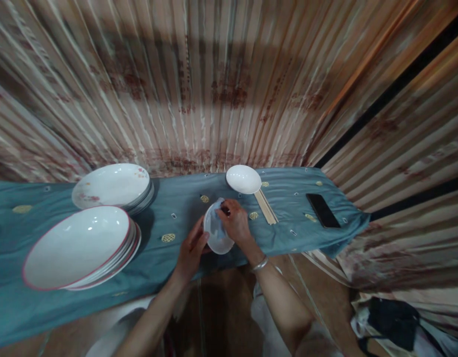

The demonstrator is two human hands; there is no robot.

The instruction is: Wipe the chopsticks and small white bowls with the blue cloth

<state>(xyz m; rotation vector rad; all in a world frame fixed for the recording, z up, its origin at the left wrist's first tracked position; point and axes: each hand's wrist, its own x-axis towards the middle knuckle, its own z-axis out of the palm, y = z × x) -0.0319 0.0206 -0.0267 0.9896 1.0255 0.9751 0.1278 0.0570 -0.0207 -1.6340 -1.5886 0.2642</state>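
Observation:
A small white bowl (220, 245) is tilted above the table's front edge, its inside turned up toward me. My left hand (191, 249) grips it by the left side, thumb along the rim. Inside the bowl, the closed fingers of my right hand (236, 221) press a light blue cloth (216, 219) against the wall. My right fingertips are partly hidden. Just beyond my hands sits another white bowl (244, 179), with wooden chopsticks (266, 207) lying against its near side.
Red-rimmed plates (78, 248) are stacked at the left, and behind them stand floral white plates (112, 186). A black phone (322, 210) lies at the right of the teal tablecloth (169, 193). Printed curtains (214, 84) hang behind. A dark bag (394, 322) is at the lower right.

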